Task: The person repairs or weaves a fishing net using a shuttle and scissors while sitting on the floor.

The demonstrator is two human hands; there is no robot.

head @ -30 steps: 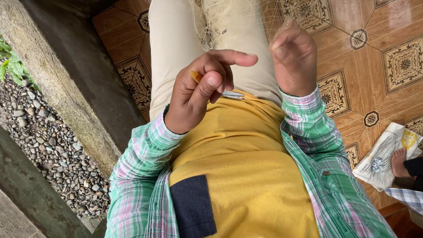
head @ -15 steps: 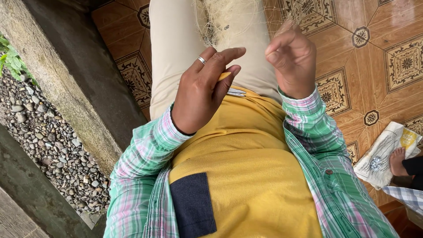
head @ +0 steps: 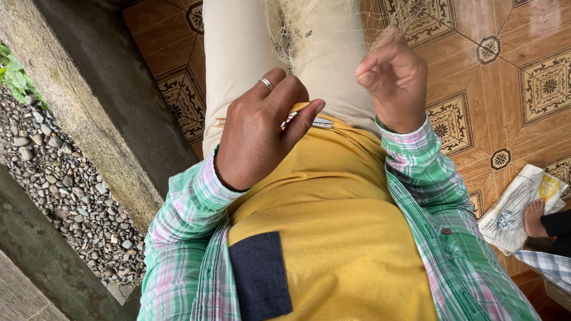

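floor: glossy brown patterned tiles
edge: mossy concrete curb
beyond: grey gravel
light: soft daylight

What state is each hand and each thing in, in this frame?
left hand: closed around a flat yellow tool, ring on one finger.
yellow tool: held across the lap, mostly hidden by fingers.
right hand: raised, fingertips pinching fine net strands.
net: pale, bunched loosely on the lap.
plaid shirt: unbuttoned, open over a yellow top.
paper: crumpled on the tiled floor, another person's foot on it.
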